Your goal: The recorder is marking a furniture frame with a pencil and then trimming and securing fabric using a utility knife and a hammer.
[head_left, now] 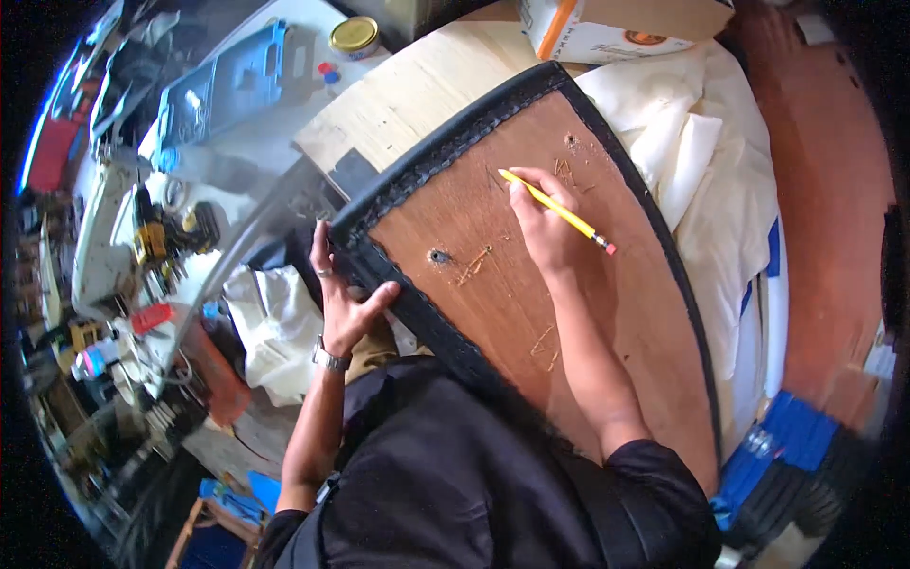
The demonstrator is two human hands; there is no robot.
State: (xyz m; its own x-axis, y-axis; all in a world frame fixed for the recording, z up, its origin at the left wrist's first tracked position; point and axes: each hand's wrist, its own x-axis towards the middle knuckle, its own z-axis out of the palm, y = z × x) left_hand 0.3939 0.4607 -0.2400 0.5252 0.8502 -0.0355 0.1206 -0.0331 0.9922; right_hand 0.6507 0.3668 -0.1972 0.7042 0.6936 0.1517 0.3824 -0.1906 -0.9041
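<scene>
Two hands work a black-edged wooden seat panel [531, 284]: right hand [542, 223] pinching a yellow pencil [557, 211], left hand [343, 299] seemingly clasping its edge.

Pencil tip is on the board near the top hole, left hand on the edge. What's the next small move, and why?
Probably draw a short mark where the tip sits: the right hand holds the yellow pencil tip-down on the brown wooden panel, just below the upper hole, while the left hand braces the black padded edge, steadying it.

workshop | cluttered workbench [237, 152] | yellow power drill [150, 237] | plywood tabletop [417, 95]
</scene>
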